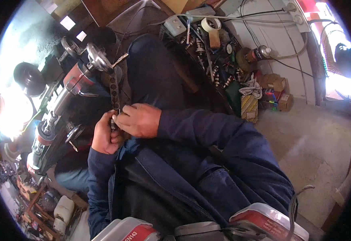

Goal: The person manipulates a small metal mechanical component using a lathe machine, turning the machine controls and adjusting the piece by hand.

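Note:
My left hand [105, 134] is closed around a small ribbed metal cylinder [113, 125], most of it hidden by the fingers. Against its upper end, the fingertips of my right hand [138, 120] are pinched together; a thin sliver shows there, too small to name. Just beyond both hands runs a dark narrow strip with a row of round holes [114, 90]. To its left stands a machine with a shiny handwheel [99, 58] and a reddish housing [77, 78]. My legs are under and beyond the hands, in dark trousers [153, 68].
Back right, a heap of small metal parts [201, 50] lies with a tape roll [211, 25] and a dial gauge [229, 49]. A spray can [260, 53], a white rag [252, 88] and small boxes [274, 82] sit further right. Cables [239, 18] cross the back.

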`<action>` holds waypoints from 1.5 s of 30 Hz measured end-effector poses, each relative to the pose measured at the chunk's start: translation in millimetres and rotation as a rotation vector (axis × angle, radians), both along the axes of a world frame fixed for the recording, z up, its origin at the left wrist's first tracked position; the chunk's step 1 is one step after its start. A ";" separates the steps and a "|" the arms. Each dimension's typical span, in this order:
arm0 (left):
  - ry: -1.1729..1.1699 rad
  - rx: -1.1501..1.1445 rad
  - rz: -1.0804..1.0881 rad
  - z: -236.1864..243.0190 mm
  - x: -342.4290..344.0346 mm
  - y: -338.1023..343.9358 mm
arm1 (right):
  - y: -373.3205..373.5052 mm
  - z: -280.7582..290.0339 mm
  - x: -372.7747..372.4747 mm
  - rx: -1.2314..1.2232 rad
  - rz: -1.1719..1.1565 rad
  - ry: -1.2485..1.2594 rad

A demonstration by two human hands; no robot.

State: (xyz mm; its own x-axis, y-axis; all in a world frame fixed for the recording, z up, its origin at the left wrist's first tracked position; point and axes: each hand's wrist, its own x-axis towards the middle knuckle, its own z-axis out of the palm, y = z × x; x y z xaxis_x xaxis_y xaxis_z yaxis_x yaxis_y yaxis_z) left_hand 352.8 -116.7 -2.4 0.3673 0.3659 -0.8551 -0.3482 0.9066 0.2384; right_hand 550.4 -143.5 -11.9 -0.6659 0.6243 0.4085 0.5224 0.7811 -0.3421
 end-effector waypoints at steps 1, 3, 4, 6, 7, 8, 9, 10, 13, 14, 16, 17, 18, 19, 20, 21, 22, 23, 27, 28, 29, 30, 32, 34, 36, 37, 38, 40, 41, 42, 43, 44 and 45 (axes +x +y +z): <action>-0.014 -0.062 -0.056 2.1 1.3 2.0 | -0.2 -0.6 0.5 0.005 -0.008 0.007; 0.089 0.079 -0.057 14.7 9.8 -1.4 | 0.2 -2.9 1.3 -0.172 -0.011 0.094; 0.187 0.221 -0.048 21.5 12.7 -1.6 | 0.8 2.9 2.5 -0.162 -0.014 0.104; 0.389 0.652 -0.053 4.6 15.6 -3.2 | 0.4 18.1 5.8 -0.480 -0.061 0.342; 0.581 1.076 -0.053 2.1 18.0 -2.8 | 2.1 13.9 4.2 -0.472 -0.057 0.353; 0.600 1.064 -0.045 4.6 17.7 -3.5 | 4.0 6.4 1.7 -0.497 -0.100 0.559; 0.612 1.071 -0.047 7.5 21.7 -3.2 | 6.1 2.3 -0.8 -0.521 -0.141 0.765; 0.712 1.239 -0.121 12.1 29.2 -5.8 | 4.5 9.9 0.7 -0.733 -0.215 0.834; 0.763 1.475 -0.229 15.0 38.2 -4.3 | -1.8 -1.7 3.9 -1.311 -0.369 1.112; 0.719 1.524 -0.261 12.5 40.2 -4.1 | -2.2 -4.7 7.4 -1.436 -0.253 1.216; 0.642 1.575 -0.302 4.6 43.6 -4.1 | -4.0 -3.8 14.3 -1.462 -0.234 1.176; 0.637 1.575 -0.308 4.1 45.5 -6.9 | -5.0 -1.5 17.5 -1.488 -0.220 1.131; 0.663 1.434 -0.295 6.0 49.9 -10.6 | -6.5 1.4 20.1 -1.487 -0.227 1.138; 0.686 1.295 -0.280 7.0 54.1 -11.6 | -8.0 4.9 22.9 -1.226 -0.276 0.972; 0.771 1.444 -0.285 -3.3 54.4 -6.8 | -8.7 6.3 25.4 -0.967 -0.319 0.802; 0.765 1.446 -0.293 -11.8 55.9 -7.0 | -7.1 2.6 28.2 -0.966 -0.328 0.807; 0.741 1.353 -0.278 -17.5 57.5 -7.9 | -3.3 -3.2 31.1 -0.651 -0.305 0.665; 0.718 1.260 -0.263 -20.0 58.1 -8.3 | 0.7 -7.2 33.8 -0.341 -0.279 0.515; 0.361 0.750 -0.280 -9.9 61.2 -4.6 | 10.6 -12.7 44.9 -0.064 -0.158 0.313; 0.398 0.735 -0.242 -9.3 65.3 -4.2 | 12.2 -15.4 44.9 -0.127 -0.177 0.253; 0.434 0.718 -0.204 -7.3 71.7 -2.7 | 14.0 -17.2 44.7 -0.192 -0.197 0.194; 0.587 0.706 -0.111 -2.0 78.7 -1.9 | 15.0 -17.8 43.6 -0.191 -0.210 0.192; 0.635 0.875 0.020 8.5 96.7 1.7 | 14.9 -16.9 41.2 -0.770 -0.448 0.804; 0.899 1.346 -0.026 12.6 102.2 5.6 | 12.0 -21.1 34.2 -1.211 -0.370 1.293; 0.888 1.561 -0.222 27.3 118.9 6.9 | 9.4 -13.3 31.5 -1.659 -0.230 1.791; 0.863 1.779 -0.433 37.0 128.0 8.8 | 11.8 9.2 34.2 -1.720 -0.321 1.986; 0.802 1.850 -0.417 41.9 134.4 9.6 | 10.8 20.6 38.3 -1.766 -0.424 2.187; 0.842 1.917 -0.394 49.8 131.7 10.2 | 7.1 -7.2 63.1 -1.770 -0.333 2.069; 0.875 1.984 -0.354 49.3 129.6 10.9 | 8.2 -20.6 82.5 -1.765 -0.257 1.939; 0.849 1.848 -0.325 50.1 120.9 7.5 | 10.9 -20.9 103.0 -1.607 -0.363 1.899; 0.879 1.765 -0.269 51.7 113.1 6.4 | 13.8 -18.8 126.6 -1.455 -0.454 1.851; 0.929 1.719 -0.265 47.7 97.4 6.1 | 16.1 -15.1 154.3 -1.221 -0.703 1.619; 0.970 1.675 -0.262 42.5 80.1 7.2 | 18.1 -12.4 187.7 -0.972 -0.917 1.370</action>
